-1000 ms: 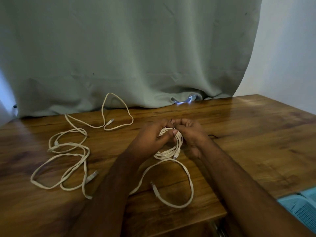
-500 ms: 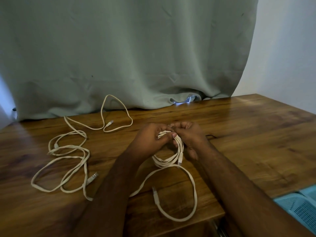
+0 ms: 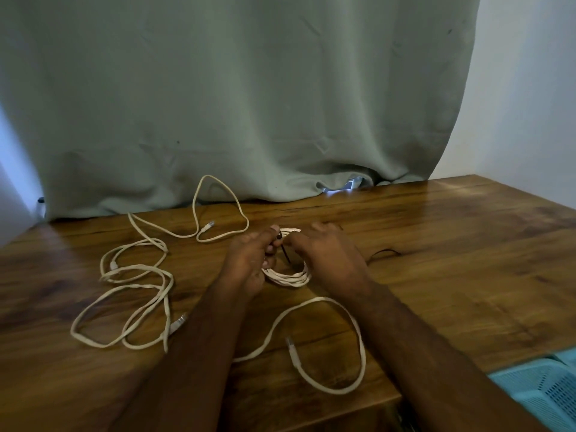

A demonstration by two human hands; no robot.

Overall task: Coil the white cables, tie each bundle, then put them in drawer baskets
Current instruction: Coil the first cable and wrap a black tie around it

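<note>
Seen from the head camera, a coil [image 3: 288,274] of white cable is held low over the wooden table [image 3: 436,275], just in front of the person. The left hand [image 3: 249,260] is curled round the coil's left side, its thumb tip pressed near the top. The right hand [image 3: 324,254] is closed over the coil's right side, and its fingertips are brought up against the left thumb. A thin dark tie [image 3: 285,252] is pinched between the two hands, right above the coil; which fingers carry it cannot be told. From the coil a loose tail [image 3: 352,319] is left trailing: it is swept toward the near edge of the table in a wide loop, and its plug [image 3: 291,346] is laid inside that loop. Left of the hands and well apart from them, a second cable [image 3: 134,288] is spread uncoiled on the table in several slack loops, one loop reaching back to the curtain [image 3: 249,98]. Another thin dark strand [image 3: 383,252] is seen on the wood just right of the right wrist. The grey-green curtain is hung behind the table, its hem resting on the far edge. At the lower right corner, below the table edge, part of a light blue basket [image 3: 542,391] is shown.
</note>
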